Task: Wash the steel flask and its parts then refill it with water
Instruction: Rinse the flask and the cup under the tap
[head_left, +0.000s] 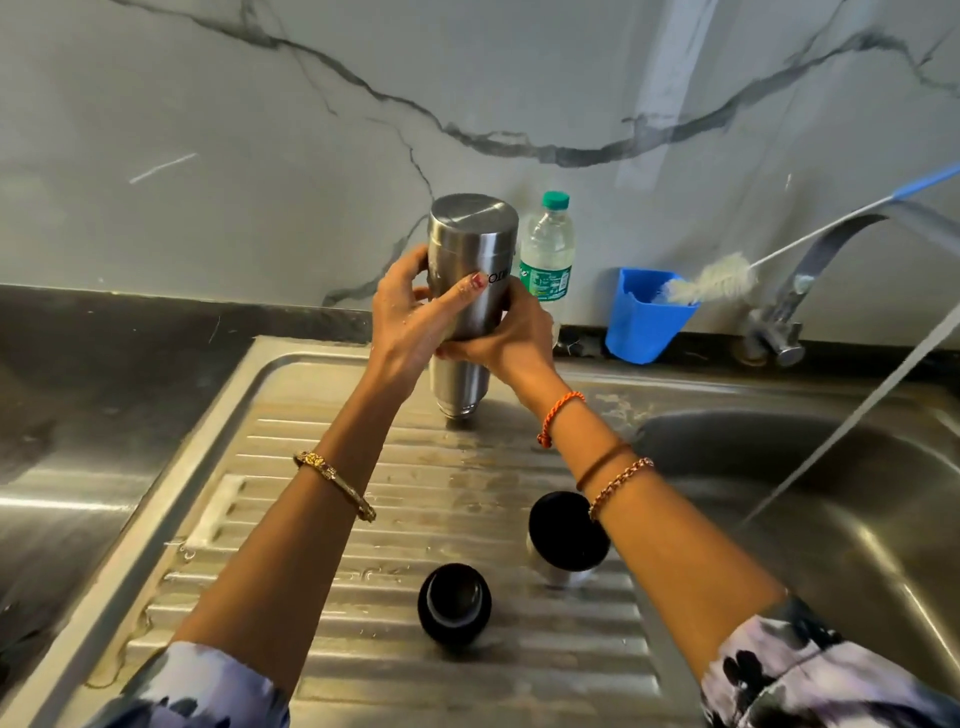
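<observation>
The steel flask (471, 244) stands upside down, its mouth on the ribbed drainboard (322, 525) near the back. My left hand (410, 317) grips its body from the left, thumb across the front. My right hand (511, 338) wraps round it from the right, lower down. A black inner stopper (454, 603) lies on the drainboard between my forearms. The flask's cup lid (566, 540), black inside with a steel wall, sits to its right, partly hidden by my right forearm.
Water runs from the tap (810, 280) at right into the sink basin (857, 519). A blue cup (641, 325) with a bottle brush (711, 283) and a plastic water bottle (545, 249) stand at the back wall. Dark counter lies to the left.
</observation>
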